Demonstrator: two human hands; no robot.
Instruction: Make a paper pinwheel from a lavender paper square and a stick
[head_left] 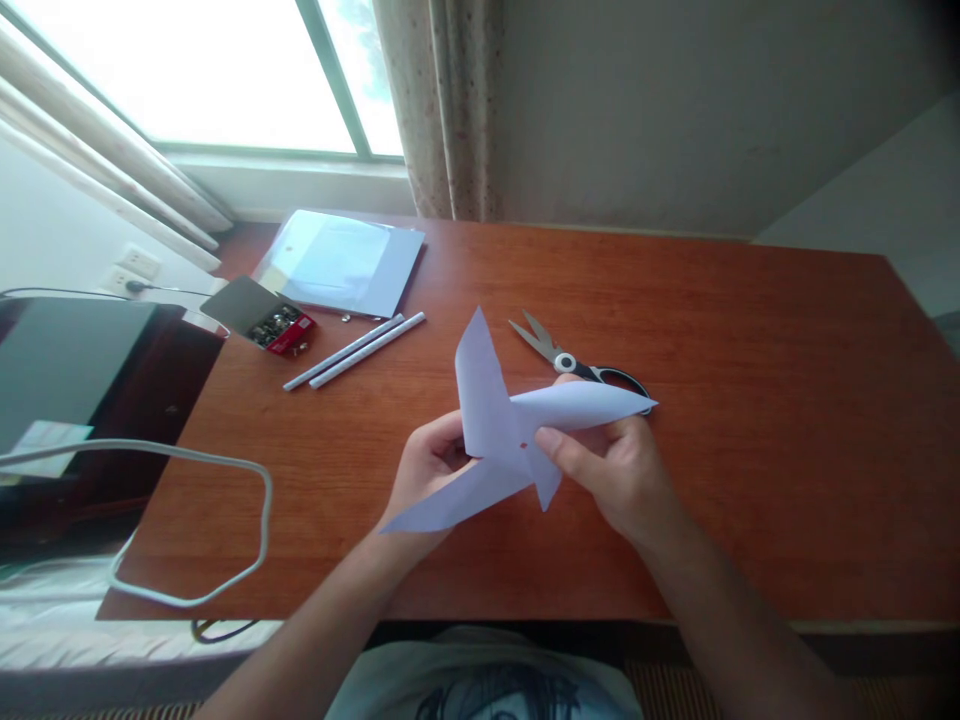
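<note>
A white paper pinwheel with pointed blades and a small hole near its middle is held above the wooden table. My left hand grips it from behind on the left; its fingers are mostly hidden by the paper. The thumb of my right hand presses on the front near the centre, with the other fingers behind the right blade. Just beyond the paper lies a pair of scissors, blades apart, its dark handles partly covered by the right blade and hand.
Two rolled paper sticks lie on the table at the left. Behind them are an open red box of small metal pieces and a clear folder with paper. A white cable loops over the left edge.
</note>
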